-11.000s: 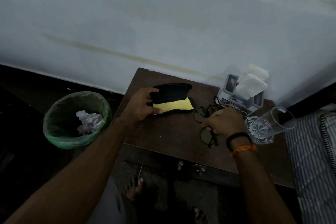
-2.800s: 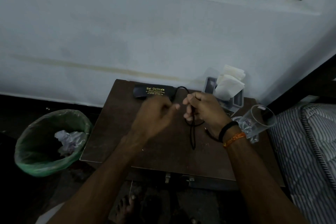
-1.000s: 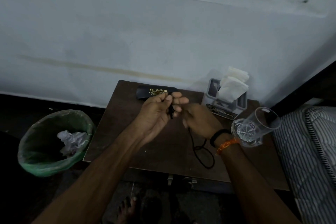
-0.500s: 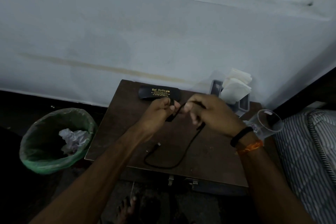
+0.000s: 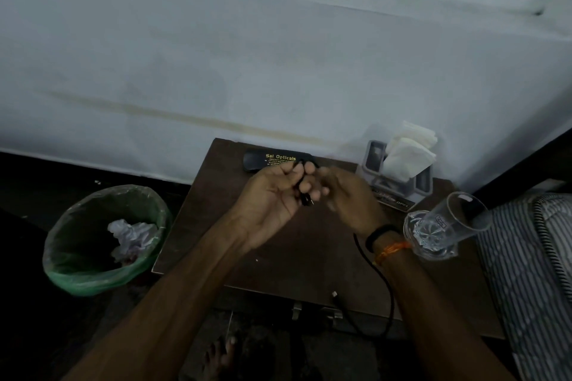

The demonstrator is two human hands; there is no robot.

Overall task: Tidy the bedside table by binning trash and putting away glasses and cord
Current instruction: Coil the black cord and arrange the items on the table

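over the worktop (image 5: 278,260), just in front of the glasses case (image 5: 275,160), the left hand (image 5: 272,201) has its grip curled round the black cord (image 5: 383,284); right hand (image 5: 349,198) is blurred, grip unclear. cord trails past the worktop's front edge.

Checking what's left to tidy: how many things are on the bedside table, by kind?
Glasses case: 1
Black cord: 1, held in the left hand
Tissue holder: 1
Drinking glass: 1
Total: 4
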